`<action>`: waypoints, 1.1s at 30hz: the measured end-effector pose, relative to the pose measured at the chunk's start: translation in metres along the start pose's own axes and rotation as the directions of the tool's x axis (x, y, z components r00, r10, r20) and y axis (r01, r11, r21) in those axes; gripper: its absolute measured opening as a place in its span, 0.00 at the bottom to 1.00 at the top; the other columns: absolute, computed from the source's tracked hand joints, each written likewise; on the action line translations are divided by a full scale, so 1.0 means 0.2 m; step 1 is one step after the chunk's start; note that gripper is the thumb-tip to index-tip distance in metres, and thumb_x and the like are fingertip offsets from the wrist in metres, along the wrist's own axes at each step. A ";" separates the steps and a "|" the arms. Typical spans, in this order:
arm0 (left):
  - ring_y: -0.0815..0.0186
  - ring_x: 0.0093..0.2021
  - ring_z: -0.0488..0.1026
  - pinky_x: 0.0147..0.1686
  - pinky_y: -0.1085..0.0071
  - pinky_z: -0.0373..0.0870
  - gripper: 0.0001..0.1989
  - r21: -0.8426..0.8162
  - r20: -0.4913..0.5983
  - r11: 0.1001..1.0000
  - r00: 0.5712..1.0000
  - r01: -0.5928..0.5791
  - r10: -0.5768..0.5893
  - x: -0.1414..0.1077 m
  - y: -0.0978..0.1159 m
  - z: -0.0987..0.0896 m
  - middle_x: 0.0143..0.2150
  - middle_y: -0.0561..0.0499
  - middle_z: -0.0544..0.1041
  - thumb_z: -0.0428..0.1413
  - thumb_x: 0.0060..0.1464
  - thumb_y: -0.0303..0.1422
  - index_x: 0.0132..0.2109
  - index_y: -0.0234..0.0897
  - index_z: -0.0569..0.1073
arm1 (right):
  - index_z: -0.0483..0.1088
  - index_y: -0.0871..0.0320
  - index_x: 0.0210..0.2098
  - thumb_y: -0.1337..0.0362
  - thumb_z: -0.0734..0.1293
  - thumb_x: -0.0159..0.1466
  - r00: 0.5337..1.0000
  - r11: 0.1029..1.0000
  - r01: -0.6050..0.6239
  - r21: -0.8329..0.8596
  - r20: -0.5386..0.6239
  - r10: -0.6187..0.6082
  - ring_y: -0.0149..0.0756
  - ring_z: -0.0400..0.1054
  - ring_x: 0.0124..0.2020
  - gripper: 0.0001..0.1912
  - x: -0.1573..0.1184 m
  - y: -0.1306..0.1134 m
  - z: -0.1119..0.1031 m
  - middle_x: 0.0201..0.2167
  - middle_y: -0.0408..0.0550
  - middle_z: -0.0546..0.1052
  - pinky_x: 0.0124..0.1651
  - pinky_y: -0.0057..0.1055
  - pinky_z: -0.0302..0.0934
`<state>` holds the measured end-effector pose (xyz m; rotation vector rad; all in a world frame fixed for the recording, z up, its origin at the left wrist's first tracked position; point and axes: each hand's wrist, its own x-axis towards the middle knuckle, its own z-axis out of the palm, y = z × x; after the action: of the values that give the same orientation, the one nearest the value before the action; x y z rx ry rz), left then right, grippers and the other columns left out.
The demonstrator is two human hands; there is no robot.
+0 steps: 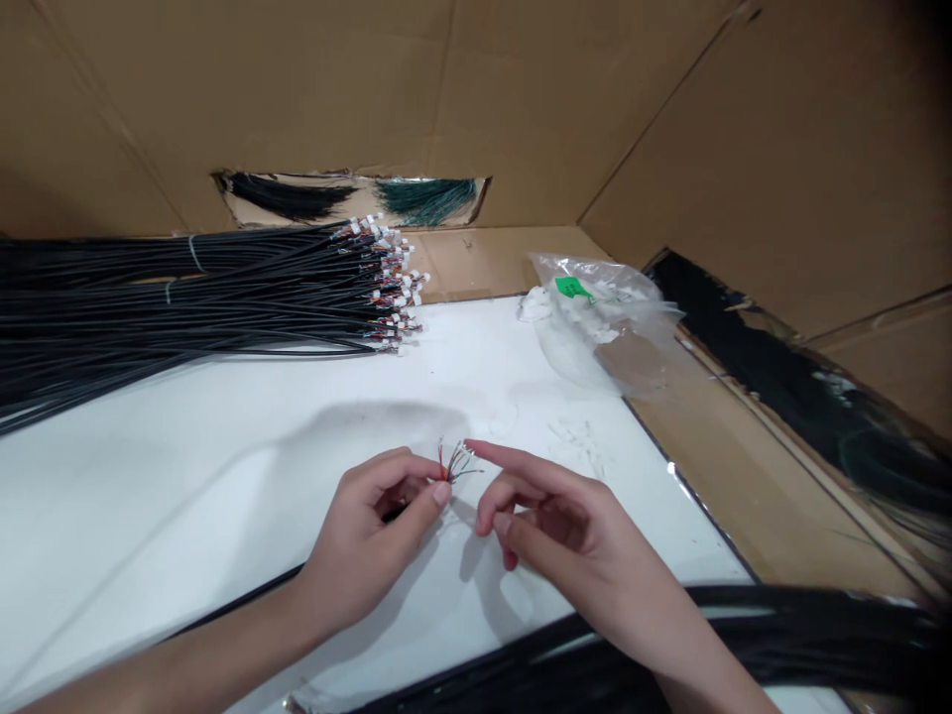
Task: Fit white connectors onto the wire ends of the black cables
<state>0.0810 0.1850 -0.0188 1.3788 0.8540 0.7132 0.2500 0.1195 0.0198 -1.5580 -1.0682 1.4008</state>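
Note:
Near the middle of the white work surface, my left hand pinches the end of a black cable between thumb and forefinger. Thin coloured wires, red and dark with pale tips, fan out past those fingertips. The cable's length runs back under my left forearm. Just to the right is my right hand; its forefinger is stretched out and its tip touches or nearly touches the wire ends. The other right fingers are loosely curled and apart from the thumb, and no object shows between them.
Black cables with white connectors lie bundled at the back left. A clear plastic bag with white pieces and a green label sits back right. More black cables cross the front right. Cardboard walls enclose the back and right.

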 end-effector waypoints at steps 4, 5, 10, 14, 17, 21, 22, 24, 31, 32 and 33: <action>0.77 0.21 0.61 0.20 0.77 0.58 0.06 -0.001 0.009 1.000 1.000 0.002 -0.002 -0.01 0.00 0.00 0.27 0.55 0.67 0.55 0.58 0.33 0.36 0.35 0.74 | 0.60 0.52 0.61 0.68 0.63 0.62 1.000 1.000 0.021 0.012 0.005 -0.021 0.28 0.62 0.26 0.28 -0.01 0.00 0.00 0.30 0.42 0.74 0.28 0.25 0.61; 0.77 0.21 0.61 0.21 0.77 0.58 0.06 -0.002 0.009 1.000 1.000 0.001 -0.001 -0.01 0.00 0.00 0.27 0.55 0.67 0.55 0.58 0.33 0.37 0.35 0.74 | 0.58 0.51 0.63 0.70 0.63 0.62 0.999 0.999 0.037 0.010 0.010 -0.037 0.27 0.62 0.26 0.30 -0.01 0.00 -0.01 0.30 0.41 0.74 0.29 0.25 0.61; 0.77 0.21 0.61 0.20 0.78 0.59 0.06 0.000 0.016 1.000 1.000 -0.002 0.002 -0.01 0.00 0.00 0.26 0.56 0.67 0.55 0.58 0.32 0.36 0.35 0.74 | 0.60 0.50 0.62 0.71 0.62 0.62 0.996 0.997 0.065 -0.029 0.055 -0.064 0.27 0.62 0.27 0.29 -0.01 0.01 0.00 0.30 0.40 0.74 0.31 0.26 0.62; 0.77 0.22 0.61 0.21 0.78 0.59 0.05 -0.001 0.014 1.000 1.000 -0.007 0.007 -0.01 0.00 0.00 0.27 0.56 0.67 0.55 0.58 0.32 0.37 0.35 0.74 | 0.57 0.49 0.63 0.72 0.61 0.63 0.996 0.996 0.083 -0.043 0.050 -0.081 0.27 0.63 0.28 0.30 0.00 0.01 0.00 0.31 0.40 0.74 0.32 0.26 0.62; 0.76 0.22 0.61 0.21 0.78 0.59 0.05 0.010 0.017 1.000 1.000 -0.009 0.008 -0.02 0.00 0.00 0.27 0.55 0.67 0.55 0.58 0.31 0.36 0.35 0.74 | 0.61 0.48 0.60 0.73 0.61 0.63 0.992 0.992 0.104 -0.075 0.079 -0.098 0.27 0.64 0.29 0.28 -0.01 0.01 0.00 0.31 0.40 0.74 0.33 0.25 0.62; 0.76 0.22 0.62 0.21 0.78 0.60 0.05 0.018 0.016 1.000 1.000 -0.017 0.017 -0.02 0.01 0.00 0.27 0.55 0.68 0.55 0.58 0.32 0.36 0.35 0.74 | 0.61 0.47 0.60 0.73 0.61 0.63 0.990 0.989 0.124 -0.075 0.081 -0.118 0.27 0.65 0.30 0.27 -0.01 0.02 0.00 0.31 0.40 0.74 0.33 0.25 0.63; 0.76 0.22 0.62 0.21 0.78 0.60 0.05 0.020 0.018 1.000 1.000 -0.022 0.021 -0.02 0.01 0.00 0.27 0.55 0.68 0.55 0.58 0.32 0.36 0.35 0.74 | 0.62 0.47 0.60 0.73 0.61 0.63 0.990 0.989 0.125 -0.077 0.080 -0.119 0.27 0.66 0.30 0.27 -0.01 0.02 0.00 0.31 0.40 0.74 0.34 0.25 0.63; 0.76 0.22 0.62 0.21 0.78 0.59 0.05 0.023 0.021 0.999 0.999 -0.029 0.028 -0.02 0.01 0.00 0.26 0.55 0.68 0.55 0.57 0.31 0.36 0.34 0.74 | 0.62 0.48 0.59 0.72 0.61 0.64 0.990 0.988 0.128 -0.081 0.069 -0.123 0.28 0.66 0.31 0.26 -0.01 0.03 0.00 0.31 0.41 0.74 0.34 0.25 0.63; 0.75 0.22 0.61 0.21 0.77 0.58 0.06 0.038 0.025 0.999 1.000 -0.002 0.001 -0.01 0.01 0.00 0.25 0.55 0.67 0.55 0.58 0.32 0.37 0.34 0.74 | 0.65 0.51 0.58 0.71 0.60 0.65 0.988 0.976 0.155 -0.152 0.034 -0.152 0.29 0.68 0.32 0.23 -0.01 0.01 0.00 0.31 0.43 0.74 0.34 0.25 0.65; 0.75 0.22 0.61 0.21 0.77 0.58 0.06 0.034 0.028 0.999 1.000 0.007 -0.008 -0.01 0.01 0.00 0.25 0.56 0.67 0.55 0.58 0.33 0.38 0.35 0.73 | 0.65 0.52 0.58 0.71 0.60 0.64 0.986 0.969 0.168 -0.179 0.025 -0.167 0.29 0.69 0.32 0.23 -0.01 0.01 0.00 0.31 0.43 0.74 0.35 0.25 0.66; 0.75 0.22 0.61 0.21 0.77 0.58 0.05 0.025 0.032 1.000 0.999 0.018 -0.019 -0.01 0.01 0.00 0.24 0.56 0.66 0.55 0.59 0.33 0.39 0.35 0.73 | 0.65 0.52 0.58 0.71 0.61 0.64 0.983 0.960 0.183 -0.210 0.017 -0.183 0.29 0.69 0.33 0.23 0.00 0.01 0.00 0.31 0.43 0.74 0.35 0.25 0.66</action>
<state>0.0798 0.1828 -0.0168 1.3992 0.8517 0.6670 0.2503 0.1178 0.0181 -1.5623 -1.3598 1.1903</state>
